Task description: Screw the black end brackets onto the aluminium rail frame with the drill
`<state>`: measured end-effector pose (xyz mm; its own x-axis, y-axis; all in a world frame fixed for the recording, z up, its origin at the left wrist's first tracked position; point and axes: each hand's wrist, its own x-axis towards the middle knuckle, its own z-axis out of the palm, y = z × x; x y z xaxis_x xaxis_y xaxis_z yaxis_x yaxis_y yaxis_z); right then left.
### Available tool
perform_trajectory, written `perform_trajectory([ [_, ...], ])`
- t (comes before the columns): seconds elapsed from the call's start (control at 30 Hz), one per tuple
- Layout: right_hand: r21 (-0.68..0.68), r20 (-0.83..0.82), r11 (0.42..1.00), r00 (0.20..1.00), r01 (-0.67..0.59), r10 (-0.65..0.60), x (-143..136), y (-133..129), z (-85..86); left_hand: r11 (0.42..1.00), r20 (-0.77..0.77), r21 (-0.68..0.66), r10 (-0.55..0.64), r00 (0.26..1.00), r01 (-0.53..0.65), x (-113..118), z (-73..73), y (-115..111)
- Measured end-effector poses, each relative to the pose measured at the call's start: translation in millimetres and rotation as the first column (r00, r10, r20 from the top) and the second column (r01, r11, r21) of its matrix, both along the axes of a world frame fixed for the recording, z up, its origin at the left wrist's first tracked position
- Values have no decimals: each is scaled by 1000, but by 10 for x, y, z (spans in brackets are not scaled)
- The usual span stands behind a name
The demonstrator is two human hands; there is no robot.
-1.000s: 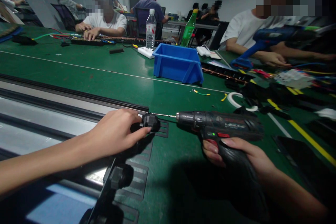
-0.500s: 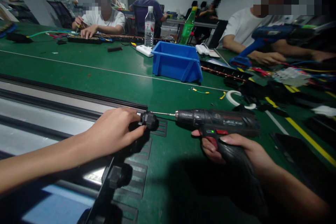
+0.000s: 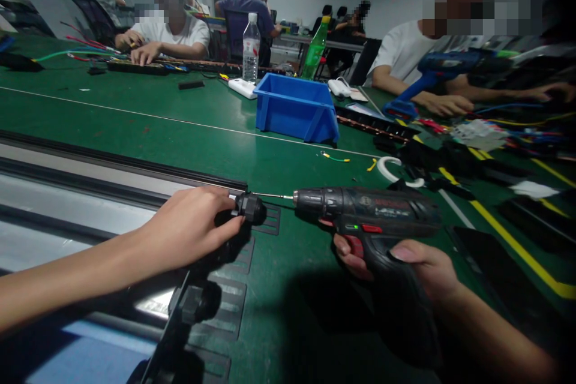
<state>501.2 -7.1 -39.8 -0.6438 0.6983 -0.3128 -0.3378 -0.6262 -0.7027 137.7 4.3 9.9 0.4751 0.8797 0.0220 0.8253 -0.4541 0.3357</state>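
My left hand (image 3: 193,225) reaches over a metal panel (image 3: 90,192) at the left, its fingers closed on a black cable gland (image 3: 252,208) at the panel's corner. My right hand (image 3: 405,258) is wrapped round the grip of a black power drill (image 3: 369,210), with a finger at the red trigger. The drill points left, and its long thin bit (image 3: 270,195) extends to the panel's end just behind the gland. Nearer me, a second black gland (image 3: 195,304) sits on the same end plate. The exact contact of the bit tip is hidden.
A blue bin (image 3: 294,109) stands on the green table (image 3: 148,114), with a clear bottle (image 3: 251,51) and a green bottle (image 3: 316,48) behind it. Wires, yellow-striped black parts and a blue drill (image 3: 423,81) lie at the right. Two people in white sit across the table.
The view has shifted slightly, so most things appear a little further left. Both hands keep their holds, and the drill's bit stays at the panel's end.
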Motion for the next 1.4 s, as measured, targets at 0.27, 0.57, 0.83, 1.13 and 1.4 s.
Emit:
perform_trajectory([
  [0.27,110,23,991,997,-73,70,-71,-58,-48,1000,-4,13,-7,1000,7,-5,-1,-3],
  [0.57,172,30,983,998,-63,59,-140,-43,-25,1000,5,14,-8,1000,8,0,2,0],
  [0.83,90,41,995,998,44,-48,-158,-65,-31,1000,11,15,-17,1000,17,-6,5,-4],
  [1.13,75,41,996,998,40,-43,-95,-61,-73,1000,16,6,-16,1000,16,-8,7,-5],
  [1.4,81,29,996,999,32,-34,-103,-61,-65,1000,-1,7,0,1000,0,-3,12,-10],
])
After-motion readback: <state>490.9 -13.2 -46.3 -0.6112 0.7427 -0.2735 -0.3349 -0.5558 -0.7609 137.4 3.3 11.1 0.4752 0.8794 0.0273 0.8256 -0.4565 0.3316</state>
